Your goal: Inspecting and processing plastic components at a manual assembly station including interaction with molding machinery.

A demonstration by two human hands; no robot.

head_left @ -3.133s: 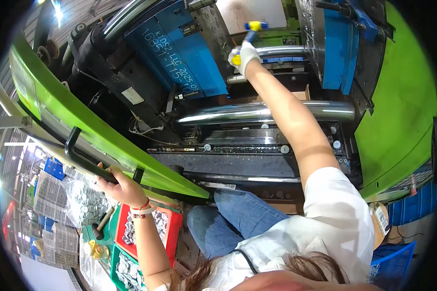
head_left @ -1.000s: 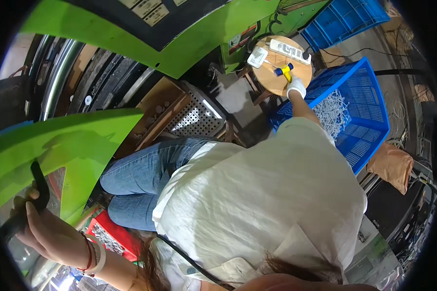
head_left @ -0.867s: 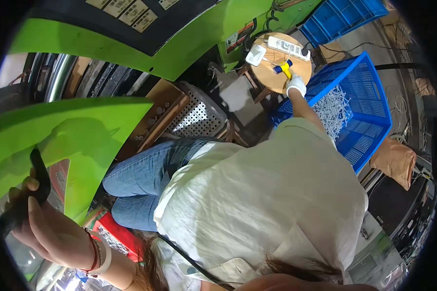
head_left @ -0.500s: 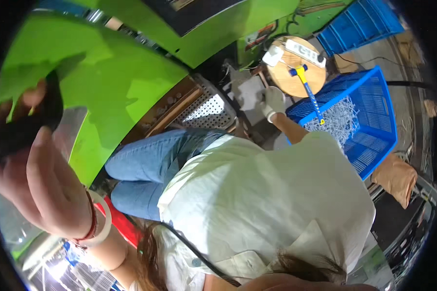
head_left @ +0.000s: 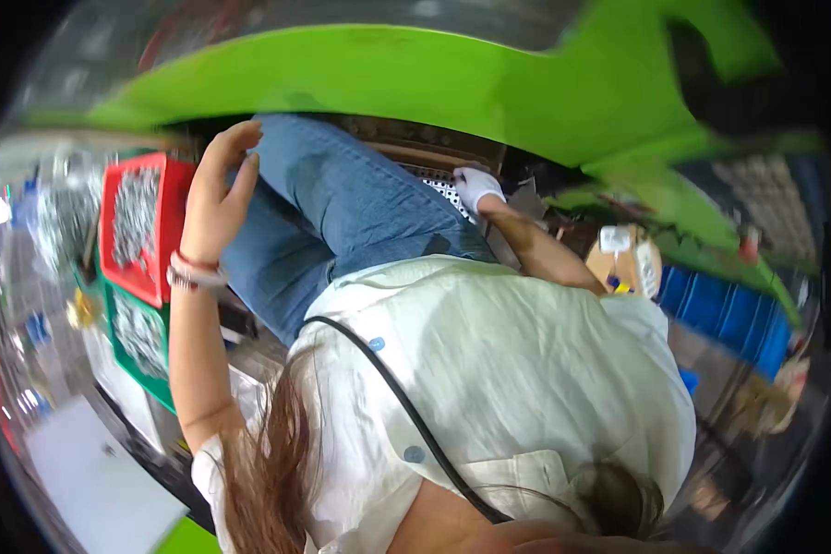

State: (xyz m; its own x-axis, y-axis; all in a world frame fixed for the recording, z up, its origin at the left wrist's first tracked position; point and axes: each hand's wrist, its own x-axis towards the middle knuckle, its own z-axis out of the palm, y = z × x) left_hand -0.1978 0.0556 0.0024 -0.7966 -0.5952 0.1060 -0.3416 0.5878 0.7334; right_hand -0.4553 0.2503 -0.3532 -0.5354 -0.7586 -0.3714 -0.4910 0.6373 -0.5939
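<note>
My bare left hand (head_left: 222, 189), with bracelets at the wrist, is raised beside my left thigh with the thumb apart from the fingers. It is open, and nothing shows in it. Close by on its left is a red basket (head_left: 175, 185) heaped with small silvery metal pieces. A green basket (head_left: 152, 383) with similar pieces sits nearer to me. My right hand (head_left: 477, 187), in a white glove, is low beyond my right thigh, against a perforated metal surface (head_left: 443, 189). Its fingers are too small and turned away to read.
Green machine panels (head_left: 415, 74) curve across the far side, close over my knees. At right are a round wooden stool top (head_left: 603, 263) with white electrical items and a blue crate (head_left: 725, 309). A pale flat panel (head_left: 102, 471) lies at lower left.
The view has swung left. My left hand has come away from the dark blurred shape by the green panel toward the red basket. My right hand has shifted to the perforated metal.
</note>
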